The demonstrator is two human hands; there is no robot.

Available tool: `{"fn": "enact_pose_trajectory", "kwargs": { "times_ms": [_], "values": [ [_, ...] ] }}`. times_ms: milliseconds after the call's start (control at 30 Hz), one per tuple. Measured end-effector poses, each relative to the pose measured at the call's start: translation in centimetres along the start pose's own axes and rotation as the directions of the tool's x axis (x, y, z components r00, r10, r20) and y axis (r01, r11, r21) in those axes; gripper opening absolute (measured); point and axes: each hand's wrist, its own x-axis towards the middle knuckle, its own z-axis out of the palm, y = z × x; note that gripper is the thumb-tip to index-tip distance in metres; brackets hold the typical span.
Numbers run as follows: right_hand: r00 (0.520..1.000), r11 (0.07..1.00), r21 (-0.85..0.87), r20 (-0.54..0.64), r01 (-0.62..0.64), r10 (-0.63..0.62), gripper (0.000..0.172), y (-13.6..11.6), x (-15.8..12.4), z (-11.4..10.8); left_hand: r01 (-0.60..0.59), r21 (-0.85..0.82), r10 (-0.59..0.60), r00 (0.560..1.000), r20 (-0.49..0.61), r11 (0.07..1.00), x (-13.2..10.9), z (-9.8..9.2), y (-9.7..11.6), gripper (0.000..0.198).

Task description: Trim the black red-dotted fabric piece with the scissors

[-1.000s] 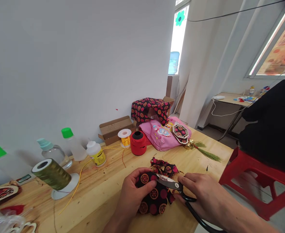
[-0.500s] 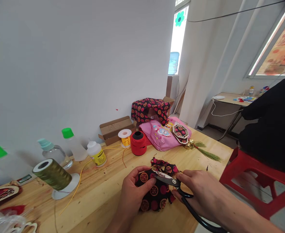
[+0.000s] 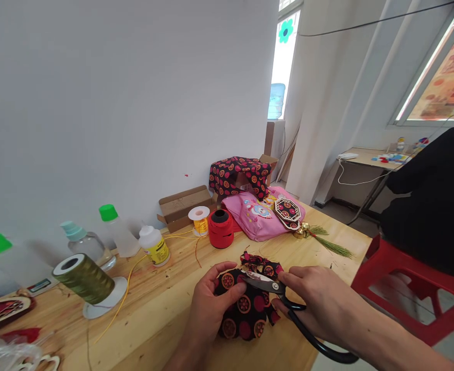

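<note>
My left hand (image 3: pixel 215 304) pinches a dark patterned fabric piece (image 3: pixel 244 314), printed with orange and pink round motifs, between thumb and fingers. My right hand (image 3: pixel 312 299) grips black-handled scissors (image 3: pixel 263 283) whose blades point left across the upper part of the cloth, close to my left thumb. Whether the blades are apart is hard to see. Behind the blades lies a crumpled strip of the same fabric (image 3: pixel 254 262) with frayed edges. The big lower handle loop hangs below my right hand, over the table edge.
Left on the wooden table (image 3: pixel 165 304) stand an olive thread cone (image 3: pixel 86 281), a glue bottle (image 3: pixel 155 245) and several other bottles. Farther back are a red spool (image 3: pixel 220 229), a yellow cord spool (image 3: pixel 199 221), a cardboard box (image 3: pixel 186 206) and a pink bag (image 3: pixel 246 214). A person in black sits on a red stool (image 3: pixel 412 288).
The scissors and my right hand have shifted slightly left along the fabric. The held cloth has tilted and dropped a little. My left hand keeps its hold.
</note>
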Motion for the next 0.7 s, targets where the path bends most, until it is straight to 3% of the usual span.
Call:
{"fn": "enact_pose_trajectory", "kwargs": {
  "times_ms": [267,500,700],
  "values": [
    [0.994,0.996,0.048,-0.086,0.076,-0.072,0.022,0.7,0.0,0.8,0.031,-0.002,-0.031,0.999,0.036,1.0,0.2,-0.5,-0.1,0.052],
    [0.994,0.883,0.456,-0.026,0.106,-0.106,0.026,2.1,0.0,1.5,0.021,-0.005,-0.021,0.999,0.038,1.0,0.1,-0.2,0.1,0.048],
    [0.997,0.843,0.535,0.0,0.063,-0.075,0.028,2.9,-0.6,1.5,0.023,0.0,-0.023,1.0,0.009,1.0,0.1,-0.2,0.1,0.048]
  ]
}}
